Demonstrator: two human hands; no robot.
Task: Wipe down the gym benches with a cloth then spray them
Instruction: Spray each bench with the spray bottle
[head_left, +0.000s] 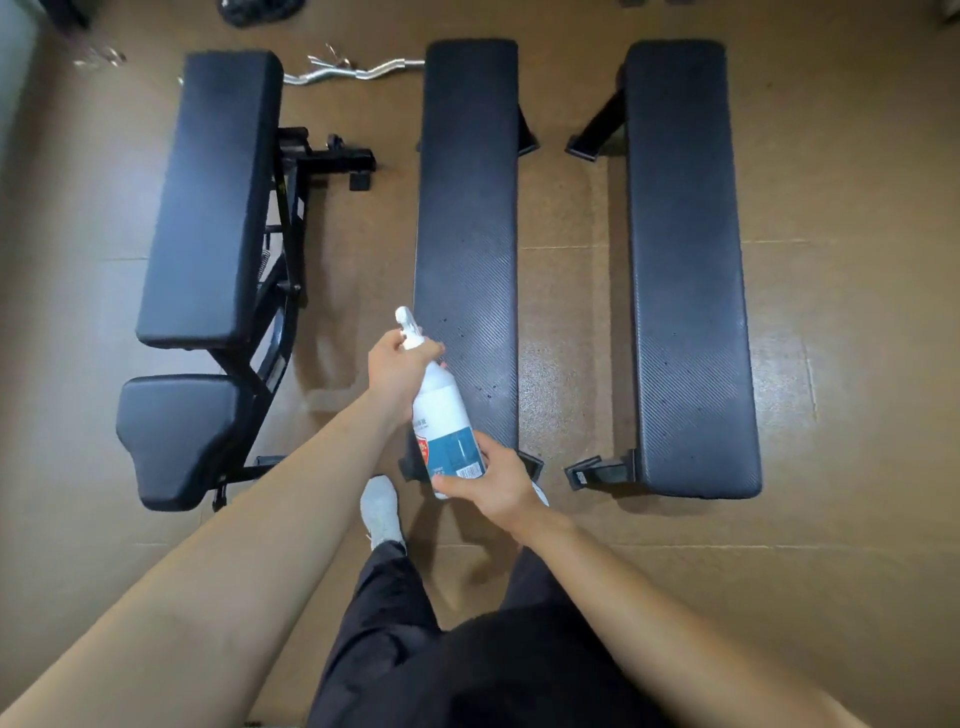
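Even, fairly bright overhead light leaves soft shadows on the floor (571, 322) beside the middle bench (467, 208), whose pad shows pale sheen, while wide-angle distortion bows the frame edges.

- Too small to read: print on the spray bottle (448, 441) label.
- Hidden behind that bottle and the right hand (501, 486): near end of the middle bench (467, 208).
- Cut off by the top edge: dark heap (260, 11).

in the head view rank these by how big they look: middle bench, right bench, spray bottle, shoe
1. right bench and middle bench: they look much alike, so they are not ranked apart.
2. spray bottle: held nearer the camera, which enlarges it.
3. shoe: smallest.
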